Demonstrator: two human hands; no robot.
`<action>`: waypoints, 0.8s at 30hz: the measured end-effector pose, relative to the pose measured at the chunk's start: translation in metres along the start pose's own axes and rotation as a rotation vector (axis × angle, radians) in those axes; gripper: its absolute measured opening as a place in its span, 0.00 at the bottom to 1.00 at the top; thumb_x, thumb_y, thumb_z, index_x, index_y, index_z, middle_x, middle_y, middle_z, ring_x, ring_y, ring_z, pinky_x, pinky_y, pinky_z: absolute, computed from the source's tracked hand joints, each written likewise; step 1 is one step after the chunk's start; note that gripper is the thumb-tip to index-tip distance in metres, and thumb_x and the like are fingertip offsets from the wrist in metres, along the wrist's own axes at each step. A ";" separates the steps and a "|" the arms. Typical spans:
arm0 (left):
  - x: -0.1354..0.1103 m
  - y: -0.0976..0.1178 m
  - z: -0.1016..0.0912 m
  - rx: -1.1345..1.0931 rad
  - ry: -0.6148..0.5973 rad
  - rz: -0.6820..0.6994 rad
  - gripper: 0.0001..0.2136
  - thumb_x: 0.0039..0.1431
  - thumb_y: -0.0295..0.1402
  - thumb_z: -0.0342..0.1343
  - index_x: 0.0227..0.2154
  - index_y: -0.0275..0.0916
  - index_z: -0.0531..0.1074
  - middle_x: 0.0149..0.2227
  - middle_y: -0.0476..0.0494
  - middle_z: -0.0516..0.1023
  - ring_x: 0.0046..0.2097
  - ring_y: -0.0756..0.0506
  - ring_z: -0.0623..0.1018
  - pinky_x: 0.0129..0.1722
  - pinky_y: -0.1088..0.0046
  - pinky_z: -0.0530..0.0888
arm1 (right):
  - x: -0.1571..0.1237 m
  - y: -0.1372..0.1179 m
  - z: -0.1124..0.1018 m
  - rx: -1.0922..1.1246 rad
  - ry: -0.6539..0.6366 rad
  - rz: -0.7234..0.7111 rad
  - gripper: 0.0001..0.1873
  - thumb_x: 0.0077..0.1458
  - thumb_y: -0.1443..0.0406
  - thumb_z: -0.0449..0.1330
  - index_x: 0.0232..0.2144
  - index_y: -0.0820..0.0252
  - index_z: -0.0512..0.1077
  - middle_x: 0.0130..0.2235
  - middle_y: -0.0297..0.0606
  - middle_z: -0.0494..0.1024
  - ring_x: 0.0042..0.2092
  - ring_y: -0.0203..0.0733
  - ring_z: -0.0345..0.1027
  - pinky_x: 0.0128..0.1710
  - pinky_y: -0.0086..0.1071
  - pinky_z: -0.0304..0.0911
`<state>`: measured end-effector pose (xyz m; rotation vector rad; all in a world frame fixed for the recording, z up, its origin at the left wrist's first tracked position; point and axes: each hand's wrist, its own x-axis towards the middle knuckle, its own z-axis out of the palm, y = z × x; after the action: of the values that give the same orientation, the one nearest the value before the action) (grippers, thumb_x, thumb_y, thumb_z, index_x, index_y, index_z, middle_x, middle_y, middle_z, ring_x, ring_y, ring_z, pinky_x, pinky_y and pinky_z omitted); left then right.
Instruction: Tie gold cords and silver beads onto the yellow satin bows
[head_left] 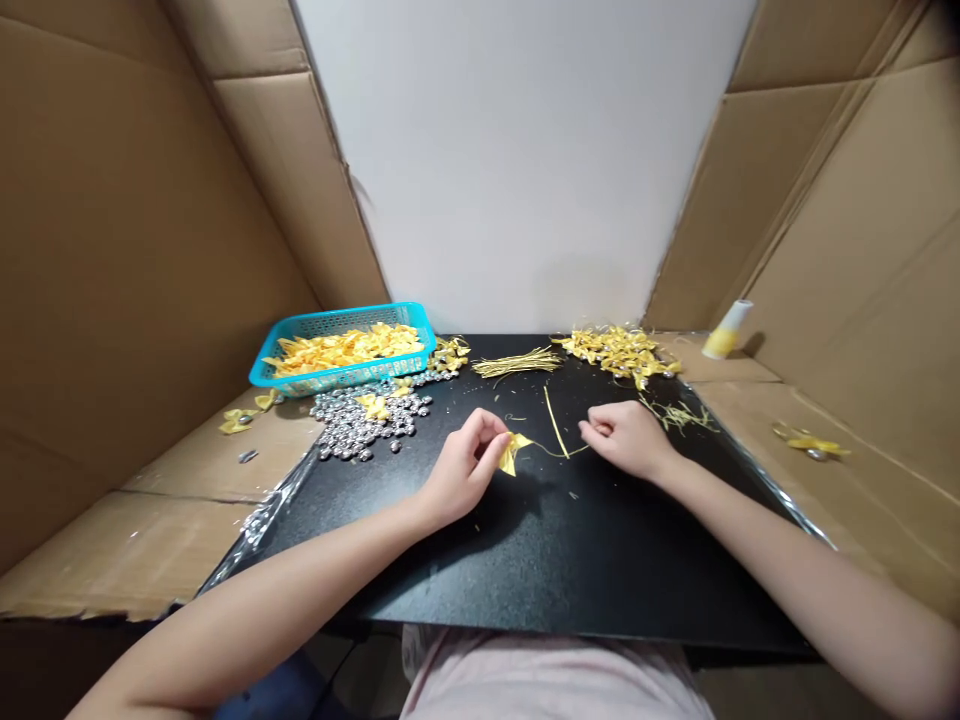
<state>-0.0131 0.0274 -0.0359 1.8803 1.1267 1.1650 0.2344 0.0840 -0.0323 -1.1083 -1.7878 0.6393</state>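
My left hand pinches a small yellow ribbon bow just above the black board. A thin gold cord runs from the bow to my right hand, whose fingers are closed on the cord's other end. Both hands hover near the middle of the board, about a hand's width apart.
A turquoise basket of yellow bows sits at the back left, with a heap of silver bells in front of it. A bundle of gold cords, a pile of finished bows and a yellow-white spool lie behind. Cardboard walls enclose both sides.
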 end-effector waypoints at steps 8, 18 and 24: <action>-0.005 0.003 0.003 0.044 0.015 0.015 0.07 0.64 0.36 0.50 0.33 0.38 0.65 0.23 0.53 0.68 0.25 0.52 0.68 0.25 0.77 0.63 | -0.029 -0.037 0.019 -0.062 -0.189 -0.203 0.05 0.49 0.65 0.61 0.23 0.59 0.70 0.21 0.29 0.65 0.24 0.33 0.55 0.28 0.29 0.51; -0.015 0.015 0.013 0.201 0.029 0.183 0.03 0.59 0.30 0.53 0.30 0.40 0.68 0.22 0.51 0.74 0.22 0.52 0.71 0.23 0.78 0.65 | -0.045 -0.052 0.049 0.346 -0.233 0.193 0.14 0.43 0.58 0.69 0.25 0.63 0.74 0.16 0.21 0.52 0.21 0.28 0.42 0.22 0.27 0.41; -0.010 0.009 0.010 0.193 0.076 0.133 0.04 0.61 0.32 0.51 0.31 0.39 0.65 0.20 0.53 0.70 0.22 0.52 0.69 0.23 0.78 0.65 | -0.037 -0.052 0.046 0.754 -0.479 0.334 0.18 0.39 0.57 0.71 0.23 0.62 0.69 0.21 0.25 0.63 0.24 0.29 0.51 0.26 0.26 0.50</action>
<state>-0.0028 0.0140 -0.0354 2.1009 1.2073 1.2477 0.1790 0.0283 -0.0282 -0.7506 -1.5028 1.7273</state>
